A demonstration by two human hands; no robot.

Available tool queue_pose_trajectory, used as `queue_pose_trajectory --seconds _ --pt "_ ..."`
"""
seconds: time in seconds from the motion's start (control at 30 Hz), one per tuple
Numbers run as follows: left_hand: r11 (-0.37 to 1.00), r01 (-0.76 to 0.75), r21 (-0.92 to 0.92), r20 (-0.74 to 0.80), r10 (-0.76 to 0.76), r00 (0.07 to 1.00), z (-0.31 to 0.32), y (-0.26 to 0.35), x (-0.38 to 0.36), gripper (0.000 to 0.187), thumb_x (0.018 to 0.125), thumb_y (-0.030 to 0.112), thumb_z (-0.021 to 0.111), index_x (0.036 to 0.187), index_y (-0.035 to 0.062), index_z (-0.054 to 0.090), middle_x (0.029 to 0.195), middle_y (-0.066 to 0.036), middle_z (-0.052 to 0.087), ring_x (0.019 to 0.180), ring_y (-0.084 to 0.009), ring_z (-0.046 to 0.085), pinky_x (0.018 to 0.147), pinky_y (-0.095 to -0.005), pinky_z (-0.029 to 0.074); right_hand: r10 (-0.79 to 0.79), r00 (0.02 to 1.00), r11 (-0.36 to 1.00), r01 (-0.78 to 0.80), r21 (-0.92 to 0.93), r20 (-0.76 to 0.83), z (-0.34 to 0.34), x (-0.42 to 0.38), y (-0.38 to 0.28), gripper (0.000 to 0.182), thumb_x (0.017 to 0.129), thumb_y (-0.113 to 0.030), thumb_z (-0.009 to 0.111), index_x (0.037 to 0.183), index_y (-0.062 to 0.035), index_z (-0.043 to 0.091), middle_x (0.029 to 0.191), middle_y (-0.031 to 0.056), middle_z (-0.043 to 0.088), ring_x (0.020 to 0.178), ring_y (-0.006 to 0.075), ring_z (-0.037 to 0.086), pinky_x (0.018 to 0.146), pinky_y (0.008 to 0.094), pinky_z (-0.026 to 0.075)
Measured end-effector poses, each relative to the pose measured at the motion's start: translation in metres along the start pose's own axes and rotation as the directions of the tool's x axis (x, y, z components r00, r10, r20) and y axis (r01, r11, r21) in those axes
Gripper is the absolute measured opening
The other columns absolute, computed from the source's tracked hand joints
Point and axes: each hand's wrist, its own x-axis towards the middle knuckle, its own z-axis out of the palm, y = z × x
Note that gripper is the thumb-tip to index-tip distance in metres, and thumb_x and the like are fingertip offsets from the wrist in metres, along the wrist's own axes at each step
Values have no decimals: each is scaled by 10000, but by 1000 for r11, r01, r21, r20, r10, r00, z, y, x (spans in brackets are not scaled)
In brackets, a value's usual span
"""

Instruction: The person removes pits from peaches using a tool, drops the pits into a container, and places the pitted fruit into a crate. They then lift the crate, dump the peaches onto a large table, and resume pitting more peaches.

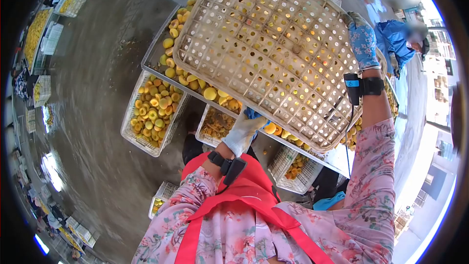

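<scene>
A large off-white plastic crate (273, 54) is tipped over the metal table, its perforated bottom towards me. My left hand (244, 129), in a white and blue glove, is closed on the crate's lower edge. At the crate's right end my right hand (362, 44), in a blue flowered glove, grips the rim; its fingertips are partly hidden. Yellow-orange halved fruits (210, 93) lie on the metal table (152, 63) under and around the crate. More fruit shows through the holes.
A white basket of fruit (152, 112) stands on the floor left of the table. Below the table edge are a basket of darker pieces (215, 124) and another basket (295, 168). A person in blue (394, 44) is at the right. More crates line the far left.
</scene>
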Motion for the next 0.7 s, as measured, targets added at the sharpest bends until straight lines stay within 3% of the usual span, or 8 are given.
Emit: queue_pose_trajectory --seconds 0.27,0.37,0.43,0.5,0.53,0.63,0.67,0.7 --pt "969 -59 -239 89 83 993 -28 -25 -3 473 860 3 664 1306 54 511 1226 -87 608 1108 -197 594 950 -340 486 -120 993 985 118 128 7 -16 11 -44 291 944 -245 530 1094 -34 662 1042 194 669 978 372 630 844 408 500" --pt "965 -94 -246 137 130 982 -42 -30 -12 488 861 8 661 1321 47 501 1279 -102 585 1165 -218 568 998 -364 451 -310 950 949 309 61 21 -30 28 -58 248 911 -190 600 1078 -18 663 1023 162 683 940 320 660 837 365 509" --pt "955 -92 -282 156 140 978 -51 -31 -19 484 861 21 670 1316 40 506 1281 -101 584 1171 -214 563 1011 -363 440 -241 967 962 226 152 87 -59 28 -113 303 869 -235 652 1056 3 653 983 176 681 892 332 648 802 396 500" --pt "953 -153 -263 147 196 969 -54 -27 -30 489 868 40 674 1325 39 501 1276 -100 585 1173 -207 559 1023 -357 427 -187 970 961 148 234 157 -91 30 -166 374 826 -280 703 1034 25 642 944 190 679 843 345 637 766 427 492" --pt "949 -183 -256 145 225 964 -55 -21 -43 491 871 49 676 1329 38 499 1274 -100 586 1173 -204 557 1029 -354 421 -267 948 949 228 219 170 -104 35 -186 306 832 -277 702 928 13 687 924 188 675 818 336 627 752 422 485" --pt "928 -373 -8 124 371 920 -60 -9 -96 509 876 61 677 1347 23 489 1280 -101 578 1180 -209 551 1055 -349 389 -499 867 852 485 197 21 -139 16 -242 326 840 -292 701 964 9 681 896 194 672 841 342 625 770 434 480" --pt "941 -292 -170 55 305 951 -78 -26 -94 501 904 135 649 1360 16 481 1262 -119 594 1157 -207 563 1033 -324 396 -480 873 854 441 275 90 -139 21 -260 332 827 -313 716 979 -18 692 952 197 676 891 324 627 820 427 473" --pt "969 -170 180 78 159 984 -83 -13 -108 491 911 166 637 1354 17 487 1246 -120 606 1137 -199 570 1012 -317 409 -490 870 827 444 345 58 -139 19 -278 297 833 -253 709 1006 -14 682 973 169 678 901 293 639 824 388 484"
